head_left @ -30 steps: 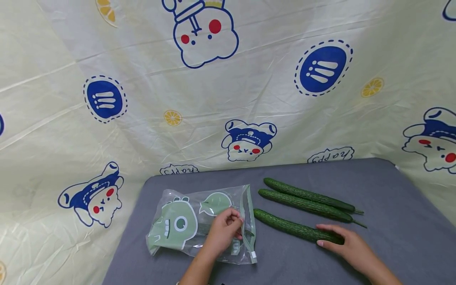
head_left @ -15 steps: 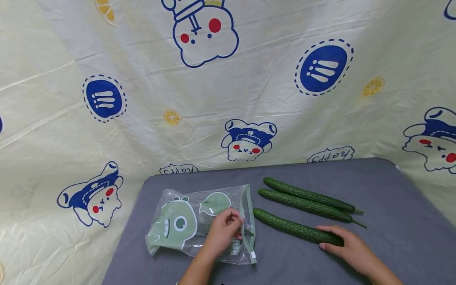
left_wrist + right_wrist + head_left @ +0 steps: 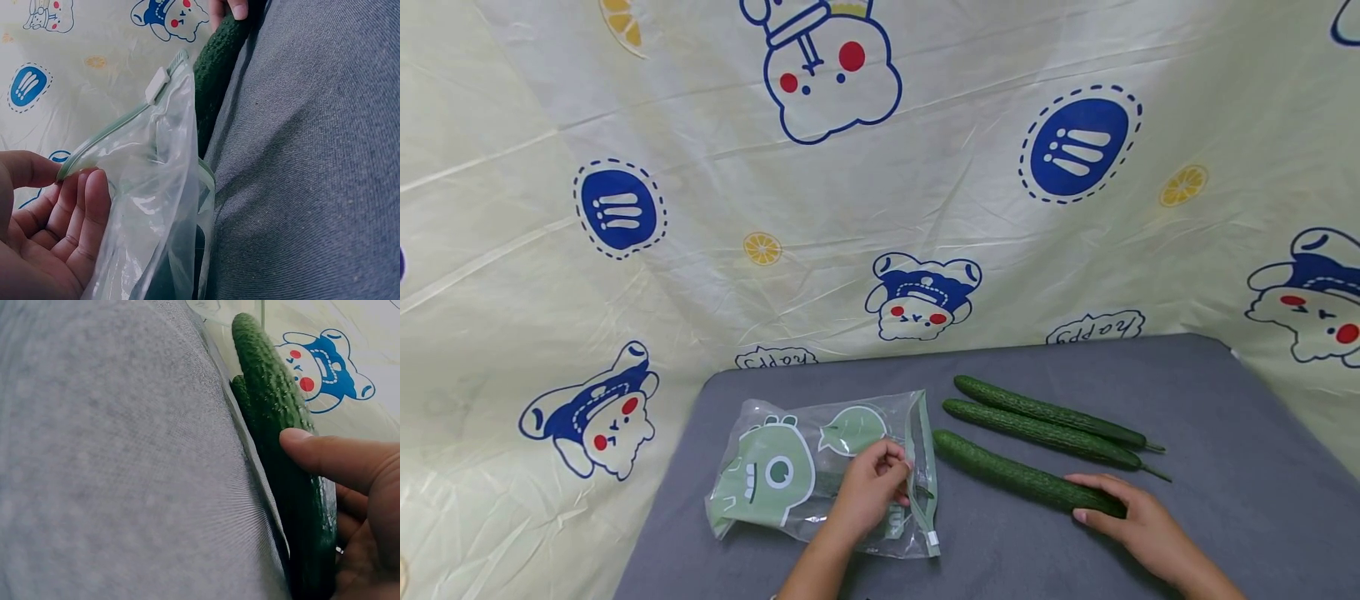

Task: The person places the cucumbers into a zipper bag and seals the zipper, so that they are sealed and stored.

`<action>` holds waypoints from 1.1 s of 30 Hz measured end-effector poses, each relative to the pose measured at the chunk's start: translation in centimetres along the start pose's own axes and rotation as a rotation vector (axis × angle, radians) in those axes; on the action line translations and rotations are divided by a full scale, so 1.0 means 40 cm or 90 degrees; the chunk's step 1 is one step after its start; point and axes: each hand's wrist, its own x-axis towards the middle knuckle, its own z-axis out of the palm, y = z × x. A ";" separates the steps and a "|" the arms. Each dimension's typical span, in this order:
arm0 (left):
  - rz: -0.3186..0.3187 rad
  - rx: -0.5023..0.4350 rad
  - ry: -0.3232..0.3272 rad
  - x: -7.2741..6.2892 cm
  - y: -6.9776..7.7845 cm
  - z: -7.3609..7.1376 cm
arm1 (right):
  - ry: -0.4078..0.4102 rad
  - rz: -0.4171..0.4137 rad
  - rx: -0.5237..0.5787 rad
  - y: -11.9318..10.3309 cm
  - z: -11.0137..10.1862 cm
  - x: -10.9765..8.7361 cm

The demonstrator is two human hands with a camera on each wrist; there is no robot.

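Lower-right cucumber (image 3: 1011,474) has tilted upward; right grip (image 3: 1133,518) clamps it, left grip (image 3: 872,481) pinches bag (image 3: 797,454); I judge bag limpness could cause snagging.

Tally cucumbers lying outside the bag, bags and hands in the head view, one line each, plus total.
Cucumbers: 3
Bags: 1
Hands: 2
Total: 6

Cut off at bottom: held cucumber (image 3: 306,537), right wrist view; bag (image 3: 150,225), left.
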 end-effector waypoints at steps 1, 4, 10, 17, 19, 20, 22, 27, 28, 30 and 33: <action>0.001 0.000 0.000 0.000 0.000 0.000 | 0.002 0.000 0.005 -0.001 0.000 -0.001; 0.002 -0.002 0.000 -0.001 0.001 0.002 | 0.008 -0.006 0.011 -0.003 0.001 -0.006; 0.001 -0.006 0.000 -0.002 0.001 0.002 | 0.005 -0.016 0.004 -0.023 0.004 -0.009; -0.002 -0.006 0.005 -0.001 0.001 0.001 | 0.002 -0.044 0.000 -0.054 0.021 0.002; -0.001 -0.004 0.004 -0.001 0.002 0.001 | 0.002 -0.056 0.007 -0.061 0.025 0.005; -0.001 -0.004 0.005 -0.001 0.002 0.001 | 0.002 -0.060 0.012 -0.063 0.027 0.005; 0.001 -0.003 0.005 0.000 0.003 0.001 | 0.004 -0.069 0.013 -0.068 0.030 0.007; 0.000 0.000 0.005 -0.001 0.004 0.001 | 0.015 -0.083 0.001 -0.076 0.032 0.006; 0.000 0.000 0.005 -0.001 0.004 0.001 | 0.017 -0.087 0.000 -0.077 0.033 0.006; 0.002 -0.002 0.004 -0.002 0.004 0.001 | 0.021 -0.093 -0.005 -0.078 0.033 0.006; 0.004 -0.005 0.003 -0.002 0.004 0.001 | 0.024 -0.098 -0.008 -0.079 0.032 0.009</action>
